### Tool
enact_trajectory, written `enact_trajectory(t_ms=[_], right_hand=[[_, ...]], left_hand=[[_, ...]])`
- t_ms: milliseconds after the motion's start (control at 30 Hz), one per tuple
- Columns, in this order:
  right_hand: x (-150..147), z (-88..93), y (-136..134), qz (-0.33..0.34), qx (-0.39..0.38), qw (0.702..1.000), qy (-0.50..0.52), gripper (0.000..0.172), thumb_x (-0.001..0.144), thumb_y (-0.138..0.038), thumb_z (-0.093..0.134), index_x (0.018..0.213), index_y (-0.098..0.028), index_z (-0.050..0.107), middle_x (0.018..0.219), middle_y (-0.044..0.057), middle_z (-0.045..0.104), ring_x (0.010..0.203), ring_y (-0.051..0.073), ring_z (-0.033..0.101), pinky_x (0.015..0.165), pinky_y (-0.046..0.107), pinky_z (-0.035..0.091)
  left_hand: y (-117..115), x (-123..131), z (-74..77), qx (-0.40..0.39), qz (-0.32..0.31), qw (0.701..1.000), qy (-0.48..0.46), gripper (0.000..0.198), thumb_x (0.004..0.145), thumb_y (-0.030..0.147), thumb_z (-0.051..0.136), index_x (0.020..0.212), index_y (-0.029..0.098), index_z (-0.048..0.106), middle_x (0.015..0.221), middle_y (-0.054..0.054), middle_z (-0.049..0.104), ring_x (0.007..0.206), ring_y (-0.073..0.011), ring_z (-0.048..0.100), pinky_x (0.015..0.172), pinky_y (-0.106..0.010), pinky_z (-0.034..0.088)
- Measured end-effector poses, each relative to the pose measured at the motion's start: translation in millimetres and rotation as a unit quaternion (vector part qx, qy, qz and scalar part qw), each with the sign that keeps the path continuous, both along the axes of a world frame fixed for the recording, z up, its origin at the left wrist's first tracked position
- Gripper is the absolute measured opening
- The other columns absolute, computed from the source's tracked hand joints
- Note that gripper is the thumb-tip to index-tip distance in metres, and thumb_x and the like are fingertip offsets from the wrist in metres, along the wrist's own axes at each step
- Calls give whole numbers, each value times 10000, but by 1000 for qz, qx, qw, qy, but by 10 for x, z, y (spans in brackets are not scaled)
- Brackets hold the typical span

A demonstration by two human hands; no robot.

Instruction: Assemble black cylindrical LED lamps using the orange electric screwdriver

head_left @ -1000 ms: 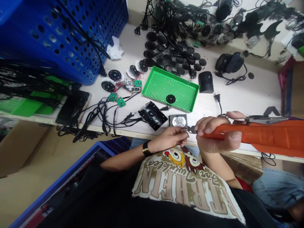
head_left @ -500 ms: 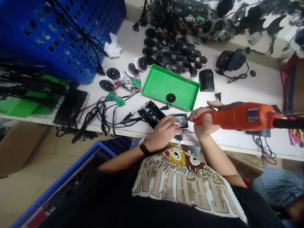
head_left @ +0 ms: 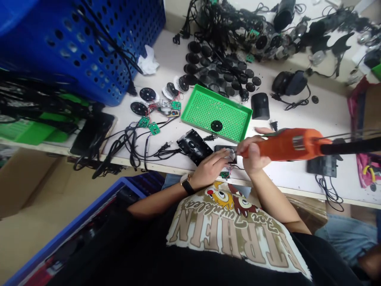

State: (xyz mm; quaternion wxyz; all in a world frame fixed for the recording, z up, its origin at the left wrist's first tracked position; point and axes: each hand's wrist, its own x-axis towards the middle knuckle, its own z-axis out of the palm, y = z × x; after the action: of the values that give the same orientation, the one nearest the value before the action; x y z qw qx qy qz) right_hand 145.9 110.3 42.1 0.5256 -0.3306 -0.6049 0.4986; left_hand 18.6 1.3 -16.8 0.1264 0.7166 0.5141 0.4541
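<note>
Tightly curled, the fingers of the right hand (head_left: 253, 155) close around the barrel of an orange electric screwdriver (head_left: 288, 145), whose black rear end runs off toward the right, and its tip meets a small square motor plate (head_left: 218, 148). That plate sits on the white workbench (head_left: 262, 178) near its front edge, largely hidden under the left hand (head_left: 210, 169), whose fingers lie together over it. Just below lies a small green circuit board (head_left: 225, 174) with thin wires. A black plastic housing (head_left: 193, 147) rests just beside the left hand, and black cables (head_left: 127, 147) sprawl farther left. Beyond the hands, a green perforated tray (head_left: 216, 113) holds one black disc (head_left: 216, 126), with many more black discs (head_left: 214, 73) scattered behind it among tangled cords. A tall blue perforated crate (head_left: 89, 51) stands at the bench's far left, a crumpled white tissue (head_left: 148, 65) against it. Below the bench, a cardboard box (head_left: 20, 178) and a blue-rimmed bin (head_left: 86, 214) sit on the floor, while a pink bag (head_left: 364, 171) hangs at the right end.
</note>
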Motion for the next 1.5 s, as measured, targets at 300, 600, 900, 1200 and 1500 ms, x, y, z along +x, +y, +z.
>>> enact_trajectory(t_ms=[300, 600, 900, 1200, 1500], right_hand=[[-71, 455, -367, 10, 118, 978, 170, 304, 935, -421, 643, 1207, -296, 591, 550, -117, 576, 340, 120, 498, 385, 263, 513], [-105, 459, -409, 17, 100, 980, 170, 276, 939, -408, 613, 1191, -298, 598, 551, -116, 565, 348, 121, 503, 387, 268, 513], [-165, 447, -365, -14, 99, 984, 145, 240, 932, -469, 626, 1122, -323, 609, 515, -135, 501, 311, 110, 440, 362, 251, 469], [-227, 379, -330, -10, 99, 983, 153, 211, 928, -426, 630, 1089, -292, 607, 530, -117, 528, 333, 116, 461, 382, 261, 487], [-162, -163, -206, 47, 32, 998, 9, 271, 921, -546, 639, 1008, -293, 594, 575, -87, 526, 449, 141, 550, 507, 319, 559]], left_hand=[[-1, 12, 110, -15, 36, 989, -141, 50, 990, 167, 669, 996, 185, 716, 1096, -87, 795, 1113, -216, 738, 997, -450, 625], [0, -1, 187, 12, 48, 992, -113, 34, 976, 171, 693, 952, 195, 690, 976, -61, 775, 1044, -214, 712, 932, -411, 612], [3, -51, 210, 5, 75, 995, -68, 26, 973, 198, 695, 967, 202, 671, 955, -56, 740, 1041, -233, 678, 895, -411, 614], [1, -19, 182, 41, 110, 988, -103, 234, 904, 225, 800, 1071, 209, 638, 1060, -70, 754, 1067, -230, 685, 957, -423, 594], [-3, -100, 135, 27, 155, 985, -75, 423, 906, 316, 803, 1249, 221, 575, 1117, -82, 720, 1118, -268, 672, 988, -466, 584]])
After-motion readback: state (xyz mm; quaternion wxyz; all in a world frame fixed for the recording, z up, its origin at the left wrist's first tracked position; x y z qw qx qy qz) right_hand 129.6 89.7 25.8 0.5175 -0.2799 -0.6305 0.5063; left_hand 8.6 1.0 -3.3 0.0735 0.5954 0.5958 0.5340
